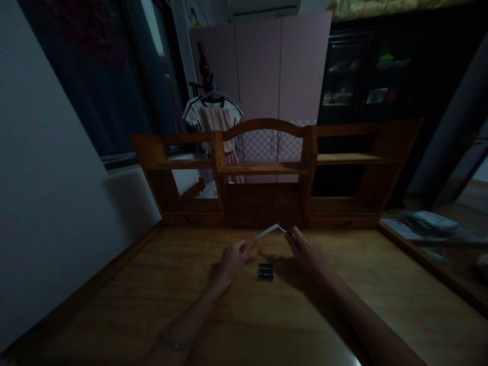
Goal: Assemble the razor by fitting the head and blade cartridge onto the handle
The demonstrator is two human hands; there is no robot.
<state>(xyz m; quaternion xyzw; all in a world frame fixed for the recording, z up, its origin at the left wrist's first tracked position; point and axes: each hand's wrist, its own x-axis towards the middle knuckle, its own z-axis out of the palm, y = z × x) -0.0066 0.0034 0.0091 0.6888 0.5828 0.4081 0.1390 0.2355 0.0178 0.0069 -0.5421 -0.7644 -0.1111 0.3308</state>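
Leaning over one wooden desk, someone has two hands raised, near each other but apart. One left hand is clamped around one slim pale strip; one right hand pinches one thin metal-tipped tool, its tip at the strip's far end, though I can't tell whether they touch. Three short dark bars lie side by side on the desktop, between the forearms. Behind stands one three-section wooden hutch.
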